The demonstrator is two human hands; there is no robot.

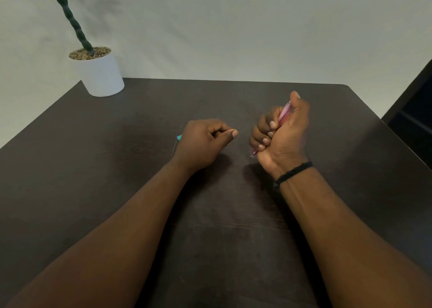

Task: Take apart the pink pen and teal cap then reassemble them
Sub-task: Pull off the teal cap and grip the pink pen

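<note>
My right hand (pixel 279 134) is raised a little above the dark table (pixel 140 190) and closed in a fist around the pink pen (pixel 284 114). The pen stands tilted, its upper end by my thumb and its tip poking out below my little finger. To the left, my left hand (pixel 205 141) rests on the table as a closed fist with the thumb pressed on the forefinger. A small piece of the teal cap (pixel 179 137) shows at the little-finger side of that fist. The rest of the cap is hidden by the hand.
A white pot (pixel 100 76) with a plant stands at the table's far left corner. A pale wall runs behind the table. A dark piece of furniture (pixel 413 111) stands off the right edge. A thin faint line lies on the table by my left hand.
</note>
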